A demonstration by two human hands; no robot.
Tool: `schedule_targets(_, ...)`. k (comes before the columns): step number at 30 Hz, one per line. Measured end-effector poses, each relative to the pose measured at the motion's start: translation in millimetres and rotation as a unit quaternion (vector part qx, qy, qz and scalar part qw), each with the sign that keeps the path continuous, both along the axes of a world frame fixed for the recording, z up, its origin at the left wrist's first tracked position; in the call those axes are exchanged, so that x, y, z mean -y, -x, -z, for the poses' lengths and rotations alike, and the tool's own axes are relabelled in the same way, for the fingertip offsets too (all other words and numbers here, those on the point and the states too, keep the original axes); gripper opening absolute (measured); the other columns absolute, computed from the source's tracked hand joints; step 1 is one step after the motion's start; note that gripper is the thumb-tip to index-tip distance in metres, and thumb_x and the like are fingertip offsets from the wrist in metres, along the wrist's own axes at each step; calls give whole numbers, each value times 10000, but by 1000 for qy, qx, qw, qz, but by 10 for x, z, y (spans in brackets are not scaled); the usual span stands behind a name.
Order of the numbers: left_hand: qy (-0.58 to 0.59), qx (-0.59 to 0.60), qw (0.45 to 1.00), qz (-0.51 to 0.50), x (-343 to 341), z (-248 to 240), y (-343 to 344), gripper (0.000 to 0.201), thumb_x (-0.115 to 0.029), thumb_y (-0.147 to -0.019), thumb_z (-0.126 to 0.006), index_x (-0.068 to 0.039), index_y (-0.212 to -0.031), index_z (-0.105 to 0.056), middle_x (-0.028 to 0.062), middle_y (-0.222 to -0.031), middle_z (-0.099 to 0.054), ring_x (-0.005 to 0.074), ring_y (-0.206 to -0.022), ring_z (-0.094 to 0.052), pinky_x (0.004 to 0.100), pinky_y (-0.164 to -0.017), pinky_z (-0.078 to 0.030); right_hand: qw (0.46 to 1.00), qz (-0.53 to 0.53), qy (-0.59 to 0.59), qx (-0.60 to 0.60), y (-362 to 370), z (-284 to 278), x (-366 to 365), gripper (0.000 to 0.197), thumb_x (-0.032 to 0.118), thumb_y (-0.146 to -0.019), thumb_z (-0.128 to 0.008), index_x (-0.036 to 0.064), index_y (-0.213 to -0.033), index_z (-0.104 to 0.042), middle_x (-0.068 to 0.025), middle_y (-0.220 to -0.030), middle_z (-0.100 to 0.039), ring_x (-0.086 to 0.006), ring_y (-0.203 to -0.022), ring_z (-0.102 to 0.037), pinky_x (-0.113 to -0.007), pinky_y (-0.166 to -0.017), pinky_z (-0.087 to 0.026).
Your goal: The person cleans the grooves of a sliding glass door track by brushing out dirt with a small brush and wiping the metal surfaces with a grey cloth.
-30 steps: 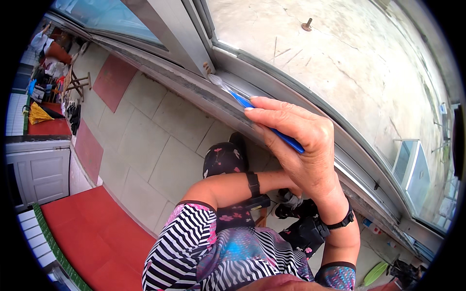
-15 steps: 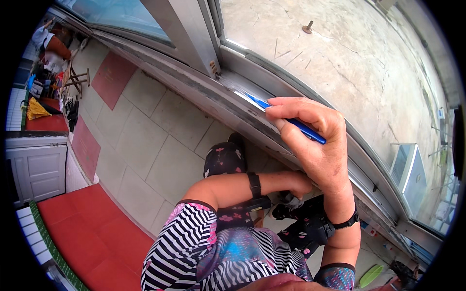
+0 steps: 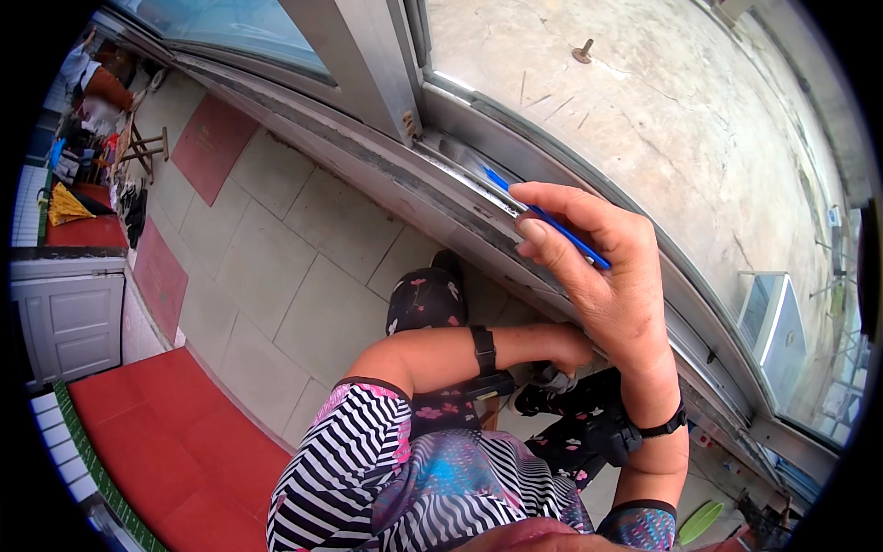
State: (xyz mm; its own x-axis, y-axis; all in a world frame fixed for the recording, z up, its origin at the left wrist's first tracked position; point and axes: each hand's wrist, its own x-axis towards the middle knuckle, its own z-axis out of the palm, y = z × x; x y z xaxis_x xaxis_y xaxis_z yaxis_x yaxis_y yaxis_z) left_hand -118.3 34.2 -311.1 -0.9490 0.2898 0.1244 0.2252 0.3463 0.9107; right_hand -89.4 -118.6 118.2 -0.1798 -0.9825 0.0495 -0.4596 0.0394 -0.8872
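Note:
My right hand [image 3: 612, 262] is closed in a pinch on a slim blue-handled tool [image 3: 572, 237], held between thumb and fingertips. The tool's narrow blue tip slants up and left over the metal window track [image 3: 460, 170], and the exact kind of its head cannot be made out. Whitish patches show on the track edge close to the tip. Lower down, my left hand [image 3: 563, 348] hangs by my knee with its fingers curled, partly hidden, just above a small grey object [image 3: 554, 378] that I cannot identify.
A glass sash in a grey metal frame [image 3: 372, 69] stands left of the track. Beyond it lies a concrete surface with a rusty bolt [image 3: 582, 51]. Behind my left side are a red padded seat [image 3: 175, 432] and a folding wooden stool [image 3: 145, 147]. Another person is at the far left.
The tool's tip has shifted a little to the right along the track, and the tool looks turned more edge-on. My right fingers have changed their pinch slightly. The left hand stays nearly still.

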Motion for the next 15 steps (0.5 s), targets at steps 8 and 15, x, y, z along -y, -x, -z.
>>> schedule_targets(8,-17,35,999,-3,344,-746,-249,280,-270,-771,-795,-43,-934,-785,135,-912,-747,278,-937,-685,410,-883,-512,1000,3,-25,-9,99,39,-85,260,89,-951,-639,-11,-1185,-690,-99,-907,-726,-157,-807,-698,-280,-734,-549)
schedule_targets(15,217,91,965,119,675,-1707,-258,270,-259,-782,-785,-37,-932,-763,124,-910,-730,250,-885,-676,386,-809,-517,990,70,-45,113,15,-67,-142,262,103,-997,-576,-8,-1215,-669,-69,-842,-709,-108,-728,-681,-234,-655,-528)
